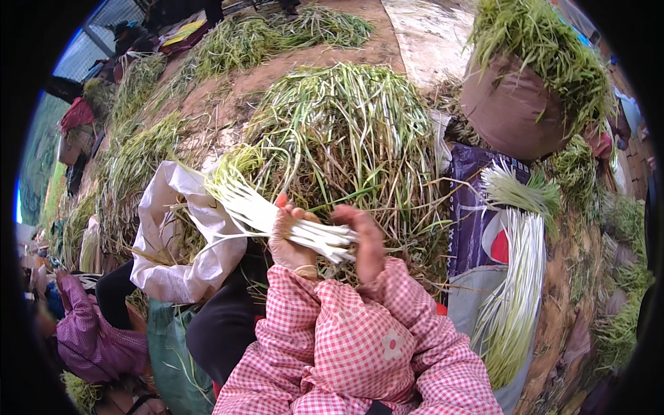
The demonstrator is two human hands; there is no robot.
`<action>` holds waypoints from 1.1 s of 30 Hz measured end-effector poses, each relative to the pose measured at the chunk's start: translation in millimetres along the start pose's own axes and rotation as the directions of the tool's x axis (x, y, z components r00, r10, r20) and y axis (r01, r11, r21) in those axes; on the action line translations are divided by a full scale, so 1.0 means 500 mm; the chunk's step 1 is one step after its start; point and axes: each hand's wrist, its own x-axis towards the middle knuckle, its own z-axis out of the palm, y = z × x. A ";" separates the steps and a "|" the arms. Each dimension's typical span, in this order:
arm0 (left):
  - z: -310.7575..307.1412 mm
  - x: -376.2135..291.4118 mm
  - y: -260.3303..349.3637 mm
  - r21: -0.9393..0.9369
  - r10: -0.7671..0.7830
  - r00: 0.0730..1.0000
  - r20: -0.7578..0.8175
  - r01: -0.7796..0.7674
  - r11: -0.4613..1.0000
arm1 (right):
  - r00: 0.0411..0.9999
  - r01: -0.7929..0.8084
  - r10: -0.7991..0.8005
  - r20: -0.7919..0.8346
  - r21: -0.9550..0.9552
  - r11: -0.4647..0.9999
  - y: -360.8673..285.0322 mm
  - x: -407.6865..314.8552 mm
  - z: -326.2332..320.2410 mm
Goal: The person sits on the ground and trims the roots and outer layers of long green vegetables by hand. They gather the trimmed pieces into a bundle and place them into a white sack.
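My left hand (293, 241) is closed around a bunch of long white stalks with yellow-green leaves (249, 205), like blanched garlic chives. The leafy ends point to the upper left and the white ends to the right. At those white ends is my right hand (363, 238), upright and a little blurred, fingers curved; whether it touches them I cannot tell. A large heap of uncleaned green and straw-coloured stalks (353, 135) lies just beyond both hands. To the right, cleaned white stalks (519, 259) lie in a long pile, with a shorter bunch across their top.
An open white woven sack (150, 270) with dry scraps stands at my left, above a green sack (168, 347). Purple printed sheeting (467, 207) lies under the cleaned stalks. A big brown bundle (513, 109) topped with greens stands at upper right. A person in purple checks (98, 337) sits at left.
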 end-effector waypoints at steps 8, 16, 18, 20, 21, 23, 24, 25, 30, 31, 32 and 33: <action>-0.007 0.002 -0.005 0.070 -0.073 0.995 -0.069 0.078 0.995 | 0.993 -0.024 0.023 0.118 0.006 1.000 -0.018 0.028 0.024; -0.036 0.000 0.041 -0.140 -0.120 0.909 0.400 0.189 0.972 | 0.985 0.041 -0.013 0.172 -0.159 0.986 -0.013 0.016 -0.081; -0.044 -0.003 0.045 -0.138 -0.136 0.873 0.468 0.224 0.965 | 0.970 -0.077 0.117 0.211 -0.190 0.979 -0.028 0.007 -0.089; -0.047 -0.006 0.047 -0.135 -0.125 0.893 0.432 0.201 0.970 | 0.918 0.086 0.052 0.392 -0.327 0.941 -0.059 -0.004 -0.091; -0.048 -0.009 0.050 -0.141 -0.112 0.903 0.414 0.186 0.972 | 0.878 0.303 -0.136 0.458 -0.315 0.899 -0.074 -0.015 -0.083; -0.045 -0.011 0.056 -0.128 -0.111 0.920 0.377 0.170 0.977 | 0.696 0.479 -0.306 0.649 -0.102 0.872 -0.104 -0.048 -0.069; -0.043 -0.012 0.059 -0.122 -0.109 0.934 0.341 0.159 0.980 | 0.561 0.438 -0.352 0.749 0.092 0.894 -0.114 -0.067 -0.065; -0.041 -0.013 0.063 -0.121 -0.111 0.943 0.314 0.156 0.980 | 0.417 0.334 -0.317 0.852 0.181 0.925 -0.115 -0.084 -0.059; -0.041 -0.022 0.069 -0.189 -0.103 0.921 0.375 0.185 0.964 | 0.821 0.181 -0.015 0.571 -0.235 0.955 -0.096 -0.077 -0.093; -0.043 -0.023 0.069 -0.203 -0.109 0.921 0.375 0.196 0.959 | 0.939 0.280 -0.125 0.321 -0.497 0.821 -0.089 -0.068 -0.095; -0.044 -0.024 0.070 -0.192 -0.119 0.923 0.365 0.200 0.961 | 0.959 0.176 -0.113 0.261 -0.232 0.957 -0.076 -0.063 -0.086; -0.045 -0.026 0.070 -0.160 -0.121 0.918 0.377 0.193 0.968 | 0.938 0.230 -0.107 0.329 -0.361 0.904 -0.069 -0.055 -0.078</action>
